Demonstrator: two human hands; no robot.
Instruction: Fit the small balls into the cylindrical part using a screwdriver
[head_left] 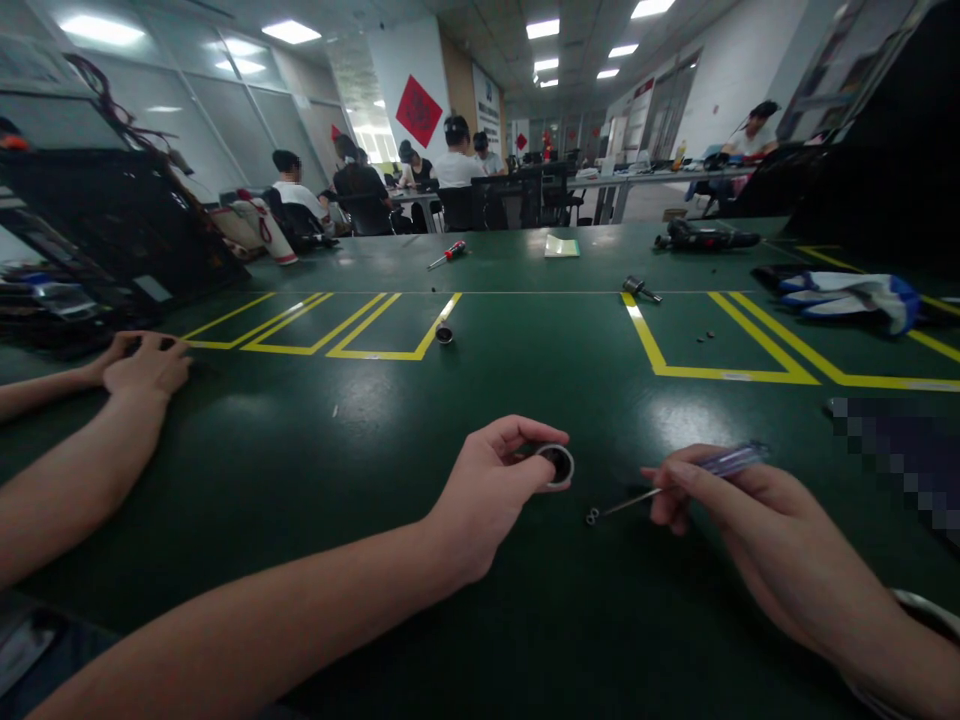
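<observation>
Holding: left hand pinches a hollow metal ring over the desk
Thin-shafted tool: gripped in right hand, tip at some tiny rings
Step, I'd guess: working those tiny rings; next needs a steady tip
Inside metal ring: dark, can't tell
Cup-like piece: beside yellow tape, mouth dark too

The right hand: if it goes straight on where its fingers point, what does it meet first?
Leaving aside its tool, the right hand would probably meet the round part in the left hand, across the gap. Depth is unclear, so it might miss.
</observation>
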